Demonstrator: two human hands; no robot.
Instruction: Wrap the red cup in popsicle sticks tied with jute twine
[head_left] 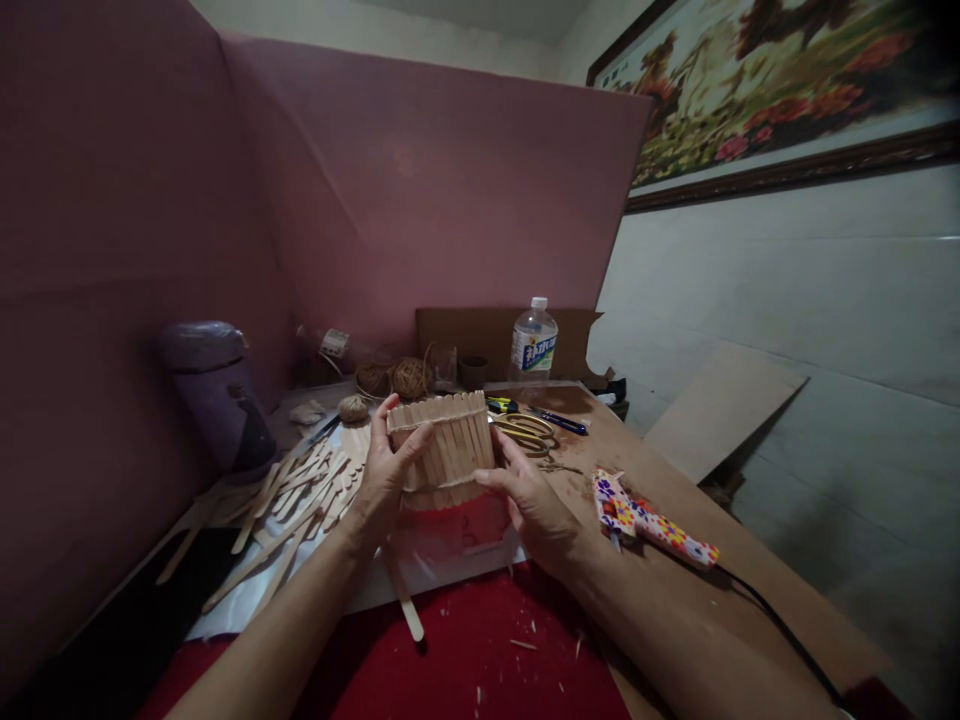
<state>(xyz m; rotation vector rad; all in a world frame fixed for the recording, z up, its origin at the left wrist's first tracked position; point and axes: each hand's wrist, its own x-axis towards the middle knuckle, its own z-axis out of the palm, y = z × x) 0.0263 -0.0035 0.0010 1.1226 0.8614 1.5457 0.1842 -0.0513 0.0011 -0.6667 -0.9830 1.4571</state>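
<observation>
Between my two hands I hold a panel of popsicle sticks (448, 450), set side by side with crosswise sticks near its top and bottom edges. My left hand (388, 462) grips its left side, thumb across the front face. On the right side, my right hand (525, 488) has its thumb on the lower right corner and its fingers behind. The panel is raised and tilted above a white sheet and a red translucent piece (450, 530). One loose popsicle stick (407, 605) lies below my left hand. The fingers behind the panel are partly hidden.
Loose popsicle sticks (300, 505) are heaped at left, near a purple flask (221, 400). Behind the panel are twine balls (410, 378), scissors (529, 432), a blue utility knife (564, 424) and a plastic bottle (535, 345). A flower-patterned glue gun (652, 525) with a cord lies at right.
</observation>
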